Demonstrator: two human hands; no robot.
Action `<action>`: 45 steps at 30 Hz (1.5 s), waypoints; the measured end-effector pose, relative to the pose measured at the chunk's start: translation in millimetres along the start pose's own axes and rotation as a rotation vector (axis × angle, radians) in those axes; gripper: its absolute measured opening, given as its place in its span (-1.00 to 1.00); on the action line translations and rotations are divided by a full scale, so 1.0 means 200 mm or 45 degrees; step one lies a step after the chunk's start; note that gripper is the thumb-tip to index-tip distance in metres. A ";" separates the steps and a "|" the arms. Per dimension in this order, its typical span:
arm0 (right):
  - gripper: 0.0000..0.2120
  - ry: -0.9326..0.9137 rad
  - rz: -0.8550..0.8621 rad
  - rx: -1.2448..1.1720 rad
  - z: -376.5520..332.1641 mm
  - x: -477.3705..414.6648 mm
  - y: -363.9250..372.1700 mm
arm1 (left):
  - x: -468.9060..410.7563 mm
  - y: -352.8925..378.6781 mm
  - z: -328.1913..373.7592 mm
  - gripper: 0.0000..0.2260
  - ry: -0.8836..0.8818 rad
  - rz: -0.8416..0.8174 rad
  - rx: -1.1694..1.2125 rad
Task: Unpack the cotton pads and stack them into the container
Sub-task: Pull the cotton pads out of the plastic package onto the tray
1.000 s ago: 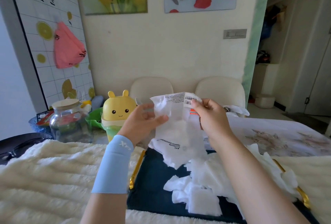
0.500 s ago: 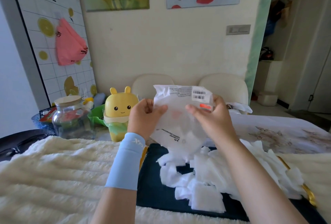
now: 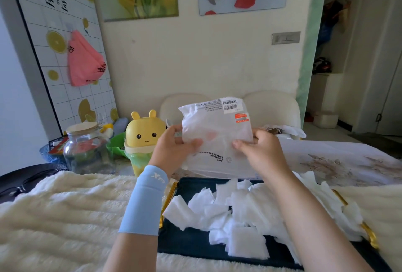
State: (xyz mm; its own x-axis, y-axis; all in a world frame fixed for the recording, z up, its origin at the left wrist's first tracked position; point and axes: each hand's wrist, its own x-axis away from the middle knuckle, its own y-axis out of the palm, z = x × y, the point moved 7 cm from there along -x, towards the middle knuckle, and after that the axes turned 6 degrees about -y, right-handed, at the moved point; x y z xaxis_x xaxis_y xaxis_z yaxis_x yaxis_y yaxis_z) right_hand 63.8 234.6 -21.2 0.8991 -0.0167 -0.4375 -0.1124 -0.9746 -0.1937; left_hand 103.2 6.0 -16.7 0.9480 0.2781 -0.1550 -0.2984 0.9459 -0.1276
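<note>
Holding bag (image 3: 217, 132) above far edge of tray (image 3: 191, 243): left grip (image 3: 174, 147) and right grip (image 3: 258, 152) pinch it. Loose cotton pads (image 3: 239, 217) heaped on tray may slide off right edge if nudged.

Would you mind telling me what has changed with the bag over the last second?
The left hand and right hand slid their grips from the top edge of the plastic bag to its middle, pulling the crumpled bag flat; no pads hang from it now. The cotton pads stay heaped on the dark tray.
</note>
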 end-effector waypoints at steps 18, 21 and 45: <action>-0.85 0.061 -0.115 -0.153 -0.17 -0.12 0.14 | -0.01 -0.16 0.02 -0.80 0.080 0.106 0.105; -0.80 0.107 0.113 -0.295 -0.16 -0.16 0.11 | -0.01 -0.21 0.01 -0.53 0.080 0.118 0.123; -0.41 -0.480 -0.410 0.565 -0.44 -0.11 0.38 | -0.04 -0.21 0.02 -0.92 0.110 0.124 -0.040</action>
State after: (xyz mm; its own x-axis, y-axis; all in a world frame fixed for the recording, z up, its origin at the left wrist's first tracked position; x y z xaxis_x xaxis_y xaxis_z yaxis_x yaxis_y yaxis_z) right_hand 72.0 142.4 50.4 0.7163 0.4180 -0.5587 -0.0988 -0.7319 -0.6742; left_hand 108.3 -35.6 -6.6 0.9015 0.3520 -0.2517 -0.3934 0.9089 -0.1380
